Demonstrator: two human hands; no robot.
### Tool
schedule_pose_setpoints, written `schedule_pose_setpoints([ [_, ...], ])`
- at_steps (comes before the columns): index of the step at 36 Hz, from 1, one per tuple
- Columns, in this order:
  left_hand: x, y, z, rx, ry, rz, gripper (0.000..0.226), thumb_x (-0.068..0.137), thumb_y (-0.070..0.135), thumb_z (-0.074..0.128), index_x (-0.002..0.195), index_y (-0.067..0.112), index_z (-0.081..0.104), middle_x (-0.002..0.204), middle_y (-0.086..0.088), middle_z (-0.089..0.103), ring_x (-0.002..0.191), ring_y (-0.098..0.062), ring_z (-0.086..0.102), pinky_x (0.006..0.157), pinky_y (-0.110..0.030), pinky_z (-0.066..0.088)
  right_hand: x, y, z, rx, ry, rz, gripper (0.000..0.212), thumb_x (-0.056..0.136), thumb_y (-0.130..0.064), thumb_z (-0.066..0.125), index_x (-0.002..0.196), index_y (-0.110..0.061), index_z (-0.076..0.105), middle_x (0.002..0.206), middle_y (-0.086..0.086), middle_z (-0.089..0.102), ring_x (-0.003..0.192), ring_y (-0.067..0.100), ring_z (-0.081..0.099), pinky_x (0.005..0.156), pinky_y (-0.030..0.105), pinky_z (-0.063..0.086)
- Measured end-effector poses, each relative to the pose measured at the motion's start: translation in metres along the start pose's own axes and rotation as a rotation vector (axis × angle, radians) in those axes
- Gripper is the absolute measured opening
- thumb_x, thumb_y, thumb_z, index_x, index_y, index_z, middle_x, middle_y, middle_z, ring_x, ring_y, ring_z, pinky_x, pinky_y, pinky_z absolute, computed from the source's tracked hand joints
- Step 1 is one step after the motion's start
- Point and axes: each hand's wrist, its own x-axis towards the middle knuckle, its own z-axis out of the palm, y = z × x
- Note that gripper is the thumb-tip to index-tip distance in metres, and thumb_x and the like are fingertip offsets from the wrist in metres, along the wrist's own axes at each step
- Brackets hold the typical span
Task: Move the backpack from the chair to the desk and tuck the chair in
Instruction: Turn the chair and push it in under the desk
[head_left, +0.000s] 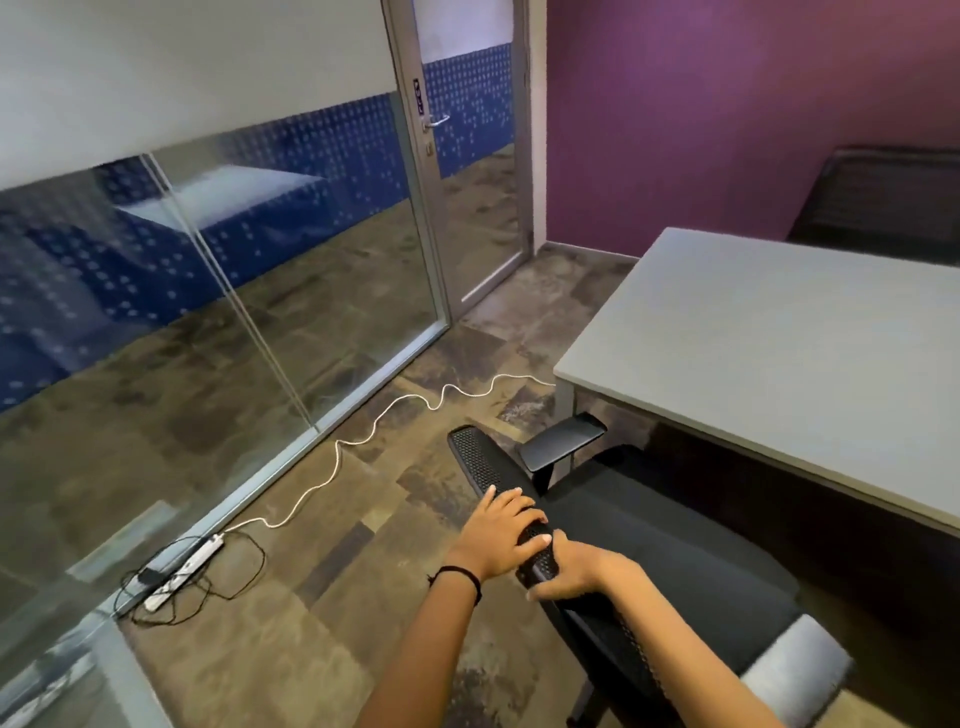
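A black mesh office chair (654, 551) stands at the near edge of the grey desk (769, 353), its seat partly under the desktop. Both my hands grip the top edge of the chair's backrest. My left hand (501, 535) lies over the rim, a black band on its wrist. My right hand (571, 574) wraps the rim just beside it. The chair's seat is bare. No backpack shows in this view; the desk's visible surface holds nothing.
A white cable (363, 436) snakes across the floor to a power strip (182, 571) with black cords by the glass partition (218, 291). A glass door (467, 156) stands ahead. Another dark chair (883, 202) sits behind the desk against the purple wall.
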Motion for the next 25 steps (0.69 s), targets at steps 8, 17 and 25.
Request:
schedule_pose_setpoints([
  [8, 0.044, -0.036, -0.023, 0.079, -0.123, 0.181, 0.043, 0.096, 0.046, 0.041, 0.118, 0.017, 0.063, 0.122, -0.007, 0.064, 0.12, -0.025, 0.049, 0.116, -0.046, 0.017, 0.018, -0.036, -0.044, -0.133, -0.266, 0.207, 0.098, 0.067, -0.067, 0.067, 0.14, -0.01, 0.035, 0.144, 0.009, 0.042, 0.125, 0.029, 0.048, 0.102, 0.041, 0.043],
  [17, 0.095, -0.045, -0.032, 0.171, -0.38, 0.249, 0.055, 0.093, 0.06, 0.036, 0.117, 0.022, 0.067, 0.118, -0.008, 0.069, 0.106, -0.029, 0.061, 0.083, -0.035, 0.042, 0.017, -0.012, -0.033, 0.414, -0.317, 0.227, 0.12, 0.058, -0.073, 0.068, 0.148, -0.028, 0.003, 0.157, 0.006, 0.015, 0.139, 0.031, 0.027, 0.106, 0.047, 0.035],
  [25, 0.133, -0.064, -0.036, 0.013, -0.613, 0.283, 0.047, 0.091, 0.057, 0.045, 0.118, 0.025, 0.067, 0.128, 0.001, 0.064, 0.113, -0.022, 0.059, 0.097, -0.036, 0.044, -0.001, 0.004, 0.003, 0.633, -0.006, 0.23, 0.105, 0.064, -0.087, 0.044, 0.147, -0.029, 0.017, 0.155, -0.001, 0.024, 0.138, 0.021, 0.03, 0.113, 0.039, 0.025],
])
